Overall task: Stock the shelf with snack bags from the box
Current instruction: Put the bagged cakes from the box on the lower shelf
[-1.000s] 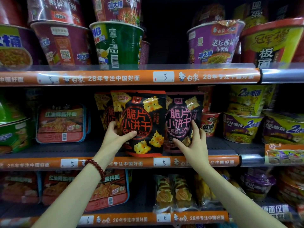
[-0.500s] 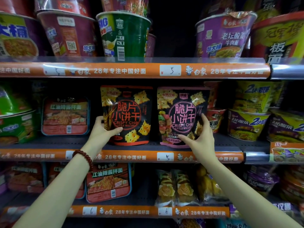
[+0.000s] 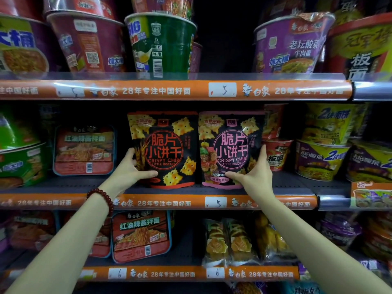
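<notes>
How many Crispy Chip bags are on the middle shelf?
2: the red-trimmed bag in the left hand, the pink-trimmed bag in the right hand, side by side. More may sit behind.

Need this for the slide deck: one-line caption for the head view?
Left hand and right hand grip two crispy chip bags, red-label and pink-label, upright side by side on the middle shelf.

Two glossy black snack bags stand upright, side by side, touching, on the grey middle shelf (image 3: 297, 183): red-printed bag (image 3: 167, 149) left, pink-printed bag (image 3: 231, 147) right.

Left hand (image 3: 129, 169) fingers hidden behind orange-trimmed bag (image 3: 162, 149), far noodle cups (image 3: 375, 160) blurred
</notes>
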